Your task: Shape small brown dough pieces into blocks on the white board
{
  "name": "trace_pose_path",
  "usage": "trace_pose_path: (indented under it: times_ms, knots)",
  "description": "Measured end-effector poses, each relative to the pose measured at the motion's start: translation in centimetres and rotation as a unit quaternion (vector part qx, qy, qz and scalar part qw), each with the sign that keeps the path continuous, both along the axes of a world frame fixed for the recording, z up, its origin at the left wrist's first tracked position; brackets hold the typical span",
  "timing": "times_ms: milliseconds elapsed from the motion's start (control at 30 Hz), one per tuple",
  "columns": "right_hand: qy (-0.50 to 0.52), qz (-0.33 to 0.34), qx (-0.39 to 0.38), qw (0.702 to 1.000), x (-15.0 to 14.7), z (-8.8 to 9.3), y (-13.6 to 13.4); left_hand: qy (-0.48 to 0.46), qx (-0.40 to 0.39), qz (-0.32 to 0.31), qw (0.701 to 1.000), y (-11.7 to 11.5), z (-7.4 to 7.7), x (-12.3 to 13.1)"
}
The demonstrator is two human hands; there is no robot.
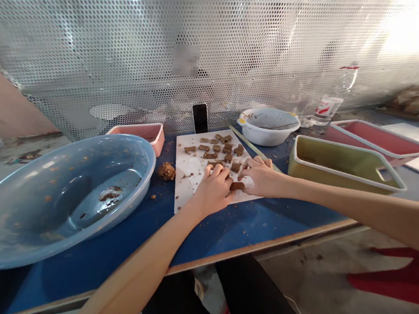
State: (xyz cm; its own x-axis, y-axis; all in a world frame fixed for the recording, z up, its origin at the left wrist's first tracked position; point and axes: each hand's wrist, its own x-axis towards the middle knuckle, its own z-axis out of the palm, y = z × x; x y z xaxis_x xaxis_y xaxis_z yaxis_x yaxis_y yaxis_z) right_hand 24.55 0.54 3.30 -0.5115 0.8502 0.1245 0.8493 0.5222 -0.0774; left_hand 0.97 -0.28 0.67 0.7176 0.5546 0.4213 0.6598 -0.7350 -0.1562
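A white board (188,177) on the blue table carries several small brown dough pieces (217,148), some bone-shaped, with crumbs among them. Over its right front part my left hand (213,190) and my right hand (258,177) come close together. Between their fingertips lies a brown dough piece (237,186), which the fingers of both hands pinch from either side. Just left of the board rests a rough brown dough ball (166,171).
A large blue basin (66,197) stands at the left, a pink tray (157,139) behind it. Beyond the board are a phone (200,118) and a white bowl (268,128). An olive bin (343,163), a red bin (387,138) and a bottle (329,107) stand at the right.
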Motion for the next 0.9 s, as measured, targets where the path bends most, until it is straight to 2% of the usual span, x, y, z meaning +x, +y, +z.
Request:
trace_pose_path:
  times_ms: [533, 700, 900]
  knots:
    - [0.004, 0.017, -0.012, 1.0, 0.19, -0.52, 0.46, -0.017, -0.056, 0.016, 0.998, 0.17, -0.09, -0.29]
    - [0.003, 0.027, -0.006, 1.0, 0.24, -0.26, 0.3, -0.033, -0.083, 0.018, 0.996, 0.3, -0.24, -0.4]
    - [0.012, 0.025, -0.02, 0.999, 0.48, -0.78, 0.11, -0.074, -0.13, 0.021, 0.988, 0.72, -0.62, -0.56]
